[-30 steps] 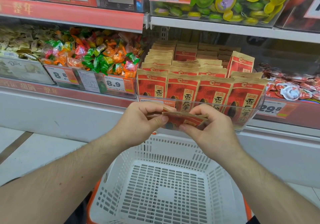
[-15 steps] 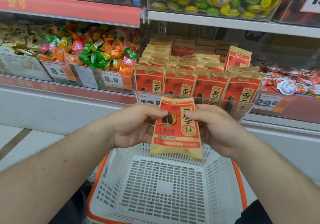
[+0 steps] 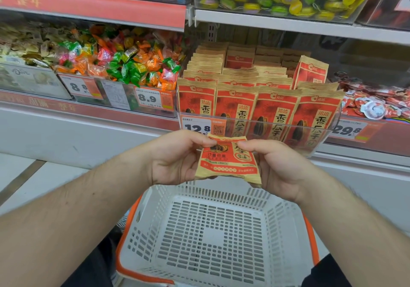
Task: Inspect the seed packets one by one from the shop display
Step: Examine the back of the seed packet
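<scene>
Shop shelf (image 3: 288,23), front bin: seed packets (image 3: 255,109) upright. One seed packet (image 3: 228,161), long axis vertical, pinched between left hand (image 3: 175,158) and right hand (image 3: 279,169) above white basket (image 3: 213,238).

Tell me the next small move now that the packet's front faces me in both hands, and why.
Probably turn it over to check the back. Both the left hand and right hand pinch the seed packet near its top, printed front toward the camera, above the white basket; only the front shows, so the back is not in sight.
</scene>
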